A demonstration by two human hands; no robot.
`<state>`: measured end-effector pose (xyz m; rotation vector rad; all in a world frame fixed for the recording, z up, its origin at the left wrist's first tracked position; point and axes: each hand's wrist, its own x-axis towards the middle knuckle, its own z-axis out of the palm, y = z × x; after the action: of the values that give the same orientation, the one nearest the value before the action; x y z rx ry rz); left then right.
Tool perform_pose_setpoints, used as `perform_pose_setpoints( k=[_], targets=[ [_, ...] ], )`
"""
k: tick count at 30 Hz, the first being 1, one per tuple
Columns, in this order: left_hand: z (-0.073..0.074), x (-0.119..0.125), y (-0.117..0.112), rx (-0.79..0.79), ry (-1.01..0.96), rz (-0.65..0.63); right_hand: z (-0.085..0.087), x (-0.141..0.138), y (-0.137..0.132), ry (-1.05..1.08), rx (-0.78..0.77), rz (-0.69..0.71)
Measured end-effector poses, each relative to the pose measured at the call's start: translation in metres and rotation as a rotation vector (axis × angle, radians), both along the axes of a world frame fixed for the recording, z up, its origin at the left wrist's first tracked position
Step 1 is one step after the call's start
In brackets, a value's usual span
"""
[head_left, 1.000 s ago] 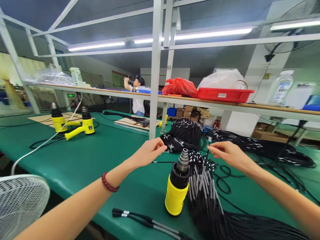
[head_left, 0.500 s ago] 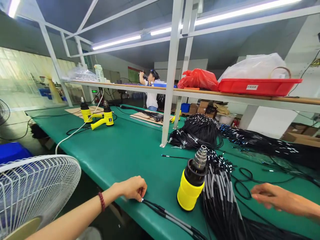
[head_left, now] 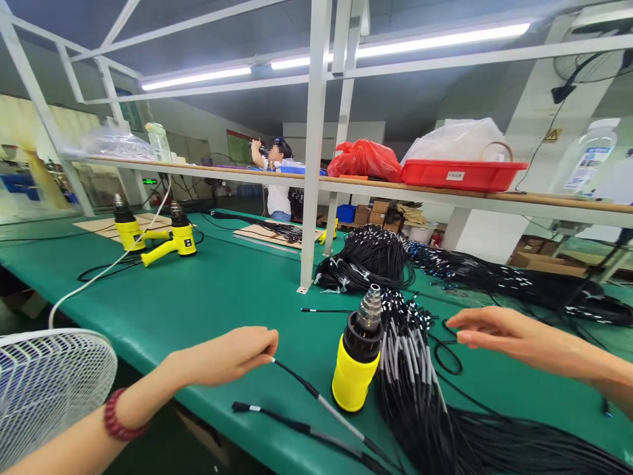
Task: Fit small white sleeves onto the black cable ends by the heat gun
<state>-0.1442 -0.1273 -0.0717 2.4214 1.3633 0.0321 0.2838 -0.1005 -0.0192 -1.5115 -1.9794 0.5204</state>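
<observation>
My left hand (head_left: 254,348) pinches the tip of a thin black cable (head_left: 309,388) with a grey sleeve, lifted off the green mat. A second black cable (head_left: 277,415) with a grey sleeve lies below it near the table's front edge. Fingers stretched, my right hand (head_left: 494,330) hovers with nothing in it near a loop of black cable (head_left: 448,356). Between the hands, a yellow heat gun (head_left: 357,363) stands nozzle up. Right beside it spreads a thick bundle of black cables (head_left: 420,382) with grey sleeves and white-marked ends.
Two more yellow heat guns (head_left: 175,237) stand at the back left. A shelf post (head_left: 312,152) rises from the table behind a coiled cable bundle (head_left: 370,257). A red tray (head_left: 462,175) rests on the shelf. At the lower left is a white fan (head_left: 54,376); a person (head_left: 277,185) is beyond.
My left hand has raised one cable end away from the other cable, which now lies apart on the mat. My right hand has moved up and its fingers have straightened. The view has shifted right.
</observation>
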Motion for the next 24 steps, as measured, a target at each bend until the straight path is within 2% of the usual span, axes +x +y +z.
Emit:
perform_pose_setpoints(
  k=[3,5,7,9,13,15,18,20,24],
  targets=[
    [0.057,0.021,-0.013,0.135,-0.015,-0.034,0.018,-0.024,-0.016,0.051,0.015,0.086],
    [0.088,0.04,-0.019,0.238,-0.051,-0.086,0.028,-0.042,-0.03,0.071,0.011,0.172],
    [0.109,0.061,-0.021,0.346,-0.094,-0.14,0.038,-0.057,-0.043,0.068,-0.005,0.279],
    [0.121,0.082,-0.018,0.45,-0.116,-0.197,0.046,-0.071,-0.053,0.054,-0.047,0.388],
    [0.13,0.113,-0.006,0.577,-0.089,-0.285,0.051,-0.09,-0.056,0.13,-0.24,0.556],
    [0.131,0.121,0.0,0.574,-0.11,-0.268,0.05,-0.093,-0.051,0.257,-0.29,0.546],
    [0.126,0.125,0.007,0.517,-0.189,-0.252,0.048,-0.09,-0.041,0.359,-0.219,0.41],
    [0.12,0.123,0.012,0.494,-0.205,-0.257,0.048,-0.086,-0.035,0.325,-0.143,0.341],
    [0.109,0.116,0.022,0.52,-0.148,-0.244,0.048,-0.082,-0.024,0.223,-0.054,0.296]
  ],
)
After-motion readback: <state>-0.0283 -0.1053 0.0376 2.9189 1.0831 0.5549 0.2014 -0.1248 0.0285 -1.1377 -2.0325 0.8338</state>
